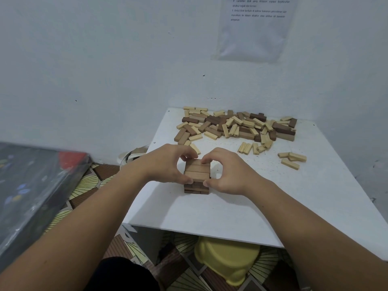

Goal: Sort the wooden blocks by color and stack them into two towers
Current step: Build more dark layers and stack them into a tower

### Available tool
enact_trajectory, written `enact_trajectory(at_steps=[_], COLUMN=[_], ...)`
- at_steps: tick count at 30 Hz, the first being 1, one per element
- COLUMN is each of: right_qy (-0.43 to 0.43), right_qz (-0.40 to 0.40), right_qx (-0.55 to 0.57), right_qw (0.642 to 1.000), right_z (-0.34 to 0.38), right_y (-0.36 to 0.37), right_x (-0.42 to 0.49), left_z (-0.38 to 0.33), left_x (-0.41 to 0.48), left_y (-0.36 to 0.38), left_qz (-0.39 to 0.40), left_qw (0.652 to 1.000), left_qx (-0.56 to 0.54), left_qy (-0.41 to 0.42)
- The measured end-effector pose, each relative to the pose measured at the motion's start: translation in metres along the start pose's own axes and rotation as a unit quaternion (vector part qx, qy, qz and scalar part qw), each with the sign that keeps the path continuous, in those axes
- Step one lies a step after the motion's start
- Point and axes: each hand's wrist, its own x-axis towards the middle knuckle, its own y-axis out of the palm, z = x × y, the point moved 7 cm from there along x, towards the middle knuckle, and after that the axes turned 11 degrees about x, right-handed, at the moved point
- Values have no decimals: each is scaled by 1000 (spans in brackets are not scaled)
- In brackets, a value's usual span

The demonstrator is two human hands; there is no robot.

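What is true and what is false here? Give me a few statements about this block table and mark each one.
1. The left hand and the right hand both grip the tower of brown blocks. True.
2. The loose blocks are already sorted by colour. False: pale and dark blocks lie mixed in one pile at the far side of the table.
3. A second tower stands beside the first. False: only one tower shows.
4. A yellow tub sits below the table. True.
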Motion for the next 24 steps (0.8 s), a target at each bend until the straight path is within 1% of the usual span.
enact_trajectory(at_steps=[7, 24], right_qy=[0, 8], right_qz=[7, 16], right_qx=[2, -2], right_qw=[1000, 1000], right_z=[-2, -6], right_y=[3, 6], right_x=[0, -4], left_z=[-3, -5], left_x=[0, 1], left_y=[10, 11], left_qz=[34, 25], left_qw=[999, 999], left_qx=[-21, -26], left_qy=[17, 18])
